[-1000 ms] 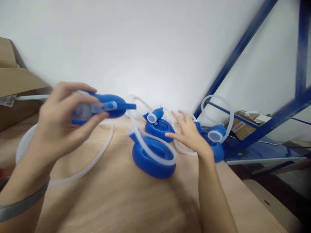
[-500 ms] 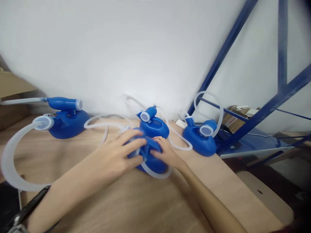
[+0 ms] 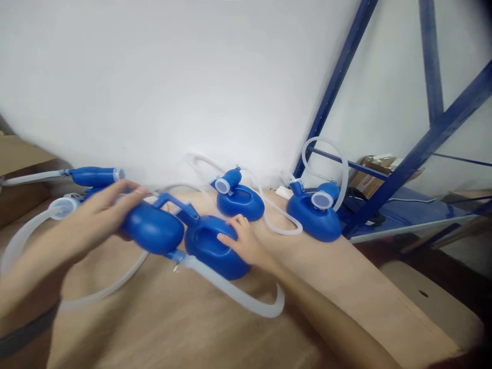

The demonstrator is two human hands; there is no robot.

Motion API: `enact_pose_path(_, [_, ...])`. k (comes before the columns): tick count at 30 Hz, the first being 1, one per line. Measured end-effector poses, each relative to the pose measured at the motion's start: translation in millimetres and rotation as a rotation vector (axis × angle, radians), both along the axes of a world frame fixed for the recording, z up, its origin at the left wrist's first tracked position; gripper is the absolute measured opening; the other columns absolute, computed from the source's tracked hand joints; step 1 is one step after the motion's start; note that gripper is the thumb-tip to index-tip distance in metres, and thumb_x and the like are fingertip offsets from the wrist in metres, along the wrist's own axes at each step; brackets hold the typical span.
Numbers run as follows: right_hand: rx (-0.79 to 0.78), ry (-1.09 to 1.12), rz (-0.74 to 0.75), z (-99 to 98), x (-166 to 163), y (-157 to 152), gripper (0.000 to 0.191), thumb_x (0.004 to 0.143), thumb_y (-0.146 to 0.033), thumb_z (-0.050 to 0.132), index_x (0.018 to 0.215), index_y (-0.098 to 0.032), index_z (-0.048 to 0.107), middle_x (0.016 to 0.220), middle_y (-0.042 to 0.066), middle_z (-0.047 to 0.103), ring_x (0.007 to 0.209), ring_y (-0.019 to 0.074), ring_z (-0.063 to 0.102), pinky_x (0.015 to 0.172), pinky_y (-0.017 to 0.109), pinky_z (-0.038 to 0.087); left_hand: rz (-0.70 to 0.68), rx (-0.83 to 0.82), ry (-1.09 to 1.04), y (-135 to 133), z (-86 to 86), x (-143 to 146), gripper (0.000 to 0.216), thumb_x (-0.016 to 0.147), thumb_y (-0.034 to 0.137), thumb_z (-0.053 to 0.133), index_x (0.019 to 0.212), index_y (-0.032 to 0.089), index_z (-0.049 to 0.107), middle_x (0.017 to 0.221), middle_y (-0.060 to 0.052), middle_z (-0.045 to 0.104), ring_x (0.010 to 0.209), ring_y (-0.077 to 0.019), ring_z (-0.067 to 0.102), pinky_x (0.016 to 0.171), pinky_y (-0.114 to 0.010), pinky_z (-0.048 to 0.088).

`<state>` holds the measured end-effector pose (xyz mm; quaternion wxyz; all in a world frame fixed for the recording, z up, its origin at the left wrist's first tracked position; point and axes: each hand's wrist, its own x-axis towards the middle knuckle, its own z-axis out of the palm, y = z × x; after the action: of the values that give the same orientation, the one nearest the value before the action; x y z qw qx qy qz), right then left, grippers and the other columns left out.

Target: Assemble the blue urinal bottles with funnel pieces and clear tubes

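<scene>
My left hand [image 3: 109, 210] is wrapped round a blue urinal funnel [image 3: 157, 228] whose narrow end faces right. A translucent hose [image 3: 234, 294] runs from that end and curls towards my right forearm. With fingers over the top and thumb at the handle opening, my right hand [image 3: 244, 238] grips a blue urinal bottle [image 3: 219, 256] standing on the table. Between funnel and bottle neck juts a blue bracket [image 3: 179, 205]. The wide mouth of the funnel is mostly hidden by my left hand.
Other blue urinal bottles with hoses stand at the back middle [image 3: 240, 205], at the right [image 3: 313, 220] and, partly behind my left hand, at the left [image 3: 94, 177]. A blue metal rack [image 3: 369, 205] borders the right side. A wooden stool [image 3: 430, 300] stands below the table [image 3: 184, 333].
My left hand has pulled the funnel left, away from the bottle, and its hose has swung out in front. My right hand has stayed on the bottle, shifting slightly left.
</scene>
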<state>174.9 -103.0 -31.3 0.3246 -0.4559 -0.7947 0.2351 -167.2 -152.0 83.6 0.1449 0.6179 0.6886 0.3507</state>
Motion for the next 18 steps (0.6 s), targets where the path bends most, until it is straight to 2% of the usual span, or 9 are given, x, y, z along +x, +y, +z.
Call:
enact_pose_path(2, [-0.003,0.051,0.013,-4.8,-7.4,-8.2,0.034,0.100,-0.052,0.064,0.120,-0.025,0.064,0.123,0.007,0.058,0.123,0.0282,0.056,0.112,0.051,0.045,-0.032,-0.119,-0.052,14.1,3.5,45.6,0.062,0.085,0.073,0.064,0.123,0.025,0.053,0.090,0.000,0.072,0.072,-0.0248,0.075,0.054,-0.032,0.062])
enact_pose_path(4, [0.011,0.063,0.055,-5.1,-11.6,-16.9,0.031,0.100,-0.047,0.066,0.122,-0.026,0.063,0.126,0.007,0.059,0.125,0.0276,0.056,0.114,0.050,0.045,-0.151,-0.168,-0.121,20.2,2.9,69.5,0.071,0.080,0.068,0.073,0.127,0.024,0.040,0.089,0.000,0.072,0.066,-0.0240,0.074,0.052,-0.032,0.063])
enact_pose_path(6, [0.016,0.057,0.087,0.5,-13.4,-25.2,0.028,0.101,-0.042,0.066,0.123,-0.027,0.063,0.128,0.007,0.061,0.126,0.0272,0.057,0.114,0.048,0.045,-0.270,-0.138,-0.212,19.8,1.6,75.1,0.067,0.085,0.063,0.073,0.126,0.025,0.036,0.097,-0.002,0.074,0.064,-0.0211,0.073,0.053,-0.031,0.063])
enact_pose_path(9, [-0.004,0.030,0.125,14.5,-14.9,-36.0,0.025,0.103,-0.042,0.063,0.122,-0.027,0.064,0.130,0.007,0.064,0.125,0.0271,0.059,0.110,0.046,0.048,-0.299,-0.012,-0.232,15.1,3.8,71.5,0.058,0.088,0.065,0.072,0.124,0.026,0.050,0.110,-0.004,0.076,0.065,-0.0173,0.071,0.050,-0.026,0.058])
enact_pose_path(11, [-0.014,0.015,0.142,21.0,-16.8,-41.0,0.023,0.104,-0.044,0.061,0.118,-0.027,0.065,0.127,0.007,0.066,0.122,0.0267,0.061,0.107,0.045,0.049,-0.214,0.051,-0.101,15.5,7.7,71.7,0.053,0.088,0.068,0.069,0.119,0.026,0.064,0.112,-0.002,0.078,0.074,-0.0196,0.072,0.058,-0.027,0.058])
enact_pose_path(14, [-0.016,0.028,0.129,19.5,-20.9,-44.1,0.016,0.102,-0.041,0.065,0.109,-0.026,0.066,0.119,0.005,0.067,0.115,0.0255,0.063,0.104,0.044,0.050,-0.129,0.069,0.214,28.9,14.6,79.4,0.047,0.095,0.065,0.055,0.112,0.026,0.075,0.112,-0.003,0.080,0.098,-0.0289,0.073,0.086,-0.036,0.057])
enact_pose_path(16, [-0.016,0.066,0.112,12.2,-23.1,-43.3,0.015,0.099,-0.039,0.068,0.105,-0.025,0.066,0.116,0.005,0.065,0.113,0.0250,0.063,0.104,0.043,0.051,-0.174,0.021,0.410,45.9,20.9,88.4,0.046,0.095,0.061,0.050,0.109,0.026,0.077,0.110,-0.006,0.081,0.103,-0.0327,0.073,0.091,-0.039,0.054])
enact_pose_path(18, [-0.021,0.099,0.105,3.6,-24.1,-41.5,0.016,0.098,-0.039,0.067,0.104,-0.024,0.065,0.115,0.006,0.063,0.113,0.0254,0.062,0.104,0.044,0.051,-0.269,-0.074,0.569,65.3,28.8,101.4,0.047,0.093,0.059,0.048,0.107,0.026,0.078,0.105,-0.009,0.081,0.097,-0.0327,0.073,0.087,-0.039,0.053])
